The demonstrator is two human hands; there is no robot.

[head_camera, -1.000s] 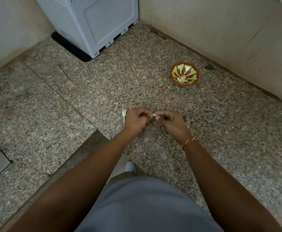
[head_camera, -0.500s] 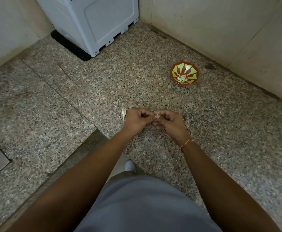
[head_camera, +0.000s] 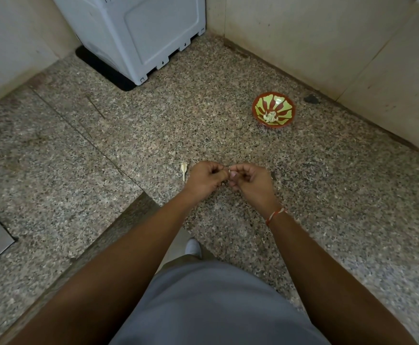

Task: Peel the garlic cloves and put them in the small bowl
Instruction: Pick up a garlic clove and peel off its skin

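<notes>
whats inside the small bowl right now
A small heap of pale, peeled-looking garlic cloves lies at the bottom of the small bowl. How many there are is too small to tell, and anything beneath the heap is covered.

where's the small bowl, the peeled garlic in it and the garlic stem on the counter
small bowl point(head_camera: 259, 105): head view, left inner wall.
peeled garlic point(head_camera: 270, 117): head view, middle of the pale heap.
garlic stem point(head_camera: 183, 167): head view, its wide top end.

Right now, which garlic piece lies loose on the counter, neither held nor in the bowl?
The pale stemmed garlic piece beside the left hand; others sit in the small bowl.
</notes>
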